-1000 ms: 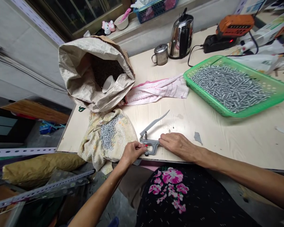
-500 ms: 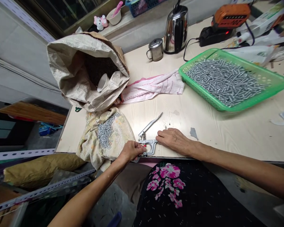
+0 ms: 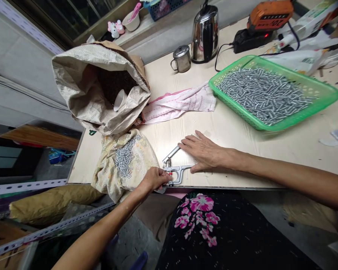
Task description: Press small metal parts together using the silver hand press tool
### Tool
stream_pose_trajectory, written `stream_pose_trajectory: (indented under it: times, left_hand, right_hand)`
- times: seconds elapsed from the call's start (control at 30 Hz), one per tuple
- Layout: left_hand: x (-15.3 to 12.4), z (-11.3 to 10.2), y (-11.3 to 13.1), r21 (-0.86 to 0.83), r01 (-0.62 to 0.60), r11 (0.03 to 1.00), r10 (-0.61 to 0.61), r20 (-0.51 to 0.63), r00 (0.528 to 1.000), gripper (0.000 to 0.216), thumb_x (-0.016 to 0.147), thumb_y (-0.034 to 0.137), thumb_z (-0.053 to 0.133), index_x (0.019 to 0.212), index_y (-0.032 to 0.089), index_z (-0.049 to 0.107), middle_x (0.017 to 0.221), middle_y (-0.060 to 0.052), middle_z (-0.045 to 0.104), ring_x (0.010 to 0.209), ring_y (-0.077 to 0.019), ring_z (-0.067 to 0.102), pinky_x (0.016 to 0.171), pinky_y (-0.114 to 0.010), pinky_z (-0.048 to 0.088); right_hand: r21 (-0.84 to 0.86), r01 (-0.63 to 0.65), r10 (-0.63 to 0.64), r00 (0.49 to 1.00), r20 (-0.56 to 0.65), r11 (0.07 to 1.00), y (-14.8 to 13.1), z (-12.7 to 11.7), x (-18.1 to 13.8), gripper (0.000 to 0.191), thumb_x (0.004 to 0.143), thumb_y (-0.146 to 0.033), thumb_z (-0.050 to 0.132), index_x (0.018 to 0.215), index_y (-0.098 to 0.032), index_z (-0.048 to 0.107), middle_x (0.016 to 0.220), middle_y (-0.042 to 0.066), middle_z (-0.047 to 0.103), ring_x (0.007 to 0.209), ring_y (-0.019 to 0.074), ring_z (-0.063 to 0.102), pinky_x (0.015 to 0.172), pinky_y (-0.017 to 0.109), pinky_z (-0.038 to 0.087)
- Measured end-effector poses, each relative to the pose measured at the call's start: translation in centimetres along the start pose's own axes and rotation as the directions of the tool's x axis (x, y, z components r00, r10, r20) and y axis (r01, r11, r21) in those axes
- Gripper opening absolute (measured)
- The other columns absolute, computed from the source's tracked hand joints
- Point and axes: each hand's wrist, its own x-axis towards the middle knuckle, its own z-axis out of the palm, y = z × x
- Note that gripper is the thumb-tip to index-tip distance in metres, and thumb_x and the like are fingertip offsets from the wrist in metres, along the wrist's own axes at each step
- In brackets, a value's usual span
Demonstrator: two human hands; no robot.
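Observation:
Silver hand pliers [image 3: 179,173] with a red part at the jaw and a small coil spring lie at the table's front edge, their handles spread apart. My left hand [image 3: 155,177] is closed in a pinch at the jaw; what sits between its fingertips is too small to make out. My right hand [image 3: 205,152] spans the handles, fingertips over the upper one and thumb against the lower one's end. Left of the pliers, a pile of small metal pieces [image 3: 125,159] rests on a patterned cloth [image 3: 145,168].
A green basket [image 3: 242,112] full of small metal rods stands to the right. An open sack [image 3: 73,93] with a white cup inside stands back left. Behind are a pink-striped towel [image 3: 183,103], a metal mug [image 3: 182,60], a kettle [image 3: 205,33] and an orange battery [image 3: 270,17] on a charger.
My right hand has spread and moved up from beside the lower handle to both handles, covering the upper handle's end. My left hand stays pinched at the jaw. The view shifted slightly.

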Motion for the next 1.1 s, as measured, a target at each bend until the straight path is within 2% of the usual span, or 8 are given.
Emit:
stream_pose_trajectory:
  times: [0.13, 0.37, 0.57, 0.7, 0.83, 0.97, 1.1]
  left_hand:
    - [0.3, -0.2, -0.2, -0.039, 0.013, 0.999, -0.011, 0.042, 0.999, 0.048, 0.062, 0.063, 0.067, 0.054, 0.018, 0.052, 0.039, 0.005, 0.044, 0.035, -0.0067, 0.035, 0.039, -0.022, 0.022]
    - [0.1, -0.3, -0.3, -0.065, 0.036, 0.997, -0.033, 0.052, 0.998, 0.049, 0.061, 0.063, 0.069, 0.056, 0.017, 0.052, 0.041, 0.005, 0.046, 0.036, -0.0071, 0.04, 0.039, -0.021, 0.026]
    - [-0.2, 0.1, -0.1, -0.124, 0.031, 0.992, -0.027, 0.041, 0.999, 0.045, 0.062, 0.057, 0.072, 0.057, 0.016, 0.054, 0.042, 0.006, 0.046, 0.035, -0.0053, 0.037, 0.038, -0.02, 0.026]
    - [-0.2, 0.6, -0.2, -0.173, 0.033, 0.984, -0.038, -0.025, 0.999, 0.037, 0.063, 0.049, 0.072, 0.059, 0.015, 0.056, 0.043, 0.007, 0.046, 0.035, -0.0048, 0.036, 0.036, -0.019, 0.025]
    - [-0.5, 1.1, -0.5, -0.225, 0.069, 0.972, -0.088, -0.078, 0.993, 0.03, 0.068, 0.043, 0.07, 0.066, 0.015, 0.058, 0.04, 0.007, 0.046, 0.034, -0.006, 0.039, 0.035, -0.018, 0.031]
    - [-0.7, 1.3, -0.4, -0.263, 0.11, 0.959, -0.131, -0.065, 0.989, 0.028, 0.072, 0.04, 0.07, 0.07, 0.014, 0.059, 0.039, 0.006, 0.048, 0.033, -0.0067, 0.041, 0.036, -0.018, 0.035]
    - [-0.8, 1.3, -0.2, -0.266, 0.11, 0.958, -0.13, -0.059, 0.99, 0.028, 0.073, 0.039, 0.07, 0.067, 0.014, 0.058, 0.039, 0.006, 0.048, 0.032, -0.0062, 0.041, 0.035, -0.017, 0.035]
  right_hand:
    - [-0.003, -0.002, 0.002, 1.0, 0.012, 1.0, -0.4, -0.5, 0.1, 0.087, 0.067, -0.058, 0.078, 0.131, -0.009, 0.046, 0.115, 0.017, 0.058, 0.106, 0.0354, 0.048, 0.101, 0.062, 0.027]
    - [-0.015, -0.014, 0.014, 0.999, 0.039, 1.0, -0.7, -0.9, -0.2, 0.075, 0.073, -0.054, 0.075, 0.128, -0.011, 0.048, 0.113, 0.014, 0.058, 0.104, 0.0323, 0.048, 0.101, 0.055, 0.028]
    - [0.0, -0.038, 0.038, 0.996, 0.079, 0.999, -1.1, -1.3, -0.2, 0.076, 0.073, -0.052, 0.077, 0.129, -0.009, 0.047, 0.112, 0.013, 0.059, 0.105, 0.0318, 0.048, 0.102, 0.053, 0.029]
    - [0.019, -0.043, 0.043, 0.998, 0.042, 0.999, -1.0, -0.9, -0.5, 0.078, 0.072, -0.051, 0.078, 0.131, -0.01, 0.046, 0.114, 0.013, 0.059, 0.106, 0.0316, 0.048, 0.104, 0.054, 0.029]
    - [0.041, -0.036, 0.036, 0.999, 0.001, 0.999, -0.7, -0.6, -0.9, 0.081, 0.072, -0.057, 0.075, 0.132, -0.012, 0.045, 0.116, 0.014, 0.058, 0.108, 0.0321, 0.049, 0.105, 0.056, 0.028]
    - [0.076, -0.021, 0.024, 0.999, -0.029, 0.997, -0.4, 0.0, -1.2, 0.081, 0.073, -0.058, 0.074, 0.133, -0.012, 0.044, 0.124, 0.016, 0.056, 0.114, 0.0333, 0.048, 0.107, 0.059, 0.024]
    - [0.091, -0.057, 0.061, 0.997, -0.04, 0.994, -0.5, 0.6, -1.2, 0.089, 0.07, -0.057, 0.077, 0.136, -0.01, 0.04, 0.13, 0.018, 0.052, 0.12, 0.0342, 0.045, 0.109, 0.058, 0.024]
